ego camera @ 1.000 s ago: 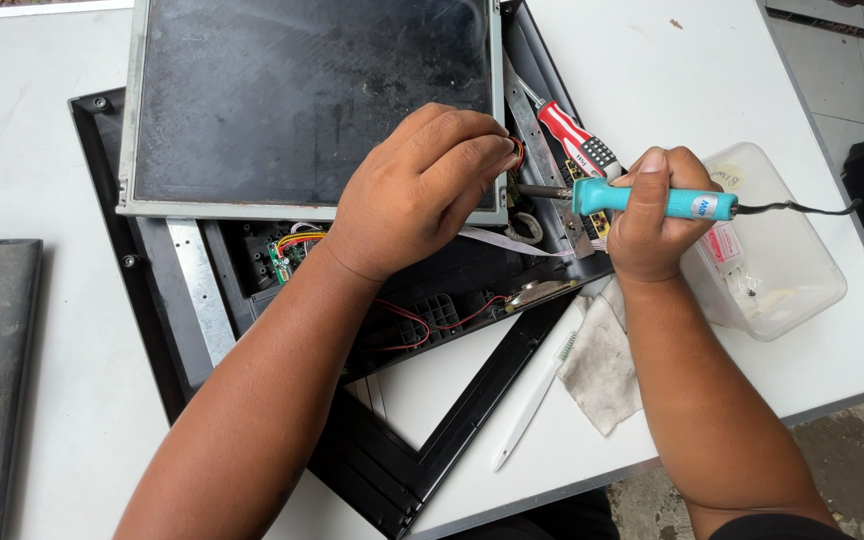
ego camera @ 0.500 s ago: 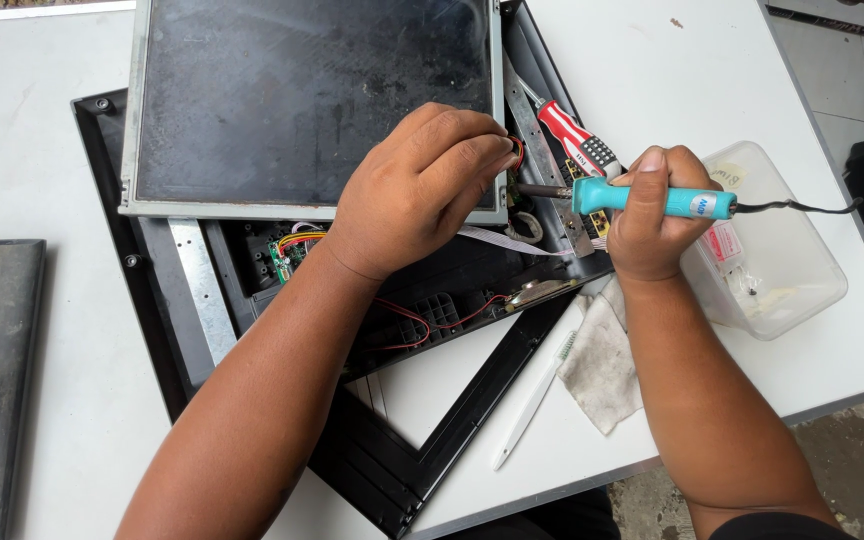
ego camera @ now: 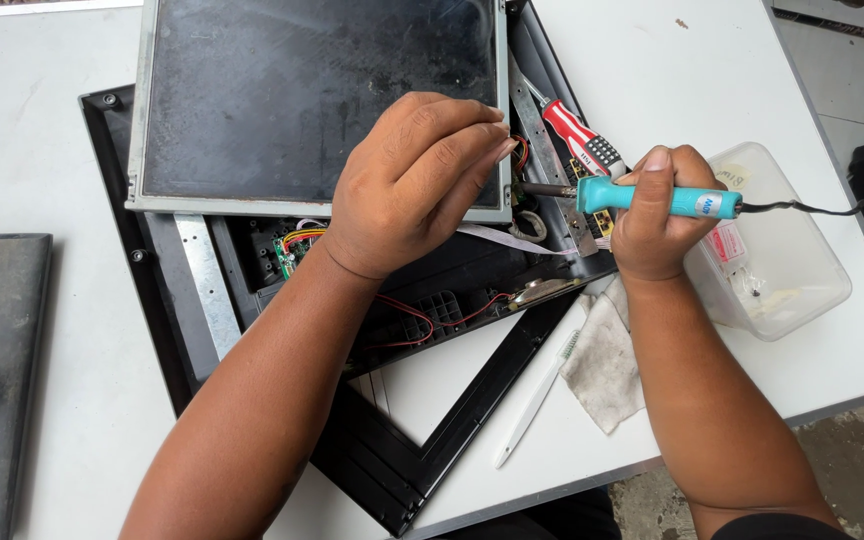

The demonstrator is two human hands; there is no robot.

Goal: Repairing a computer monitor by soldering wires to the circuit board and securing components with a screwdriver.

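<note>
Two hands are seen: soldering iron [ego camera: 652,200] is gripped by R hand [ego camera: 657,215], L hand [ego camera: 407,180] fingers pressed together at LCD panel [ego camera: 312,100] edge.

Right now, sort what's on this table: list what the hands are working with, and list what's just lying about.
In use:
right hand holding teal soldering iron
left hand on opened monitor

Lying about:
red screwdriver
clear plastic box
grey rag
white stick

Head view, steeply down, close.
</note>
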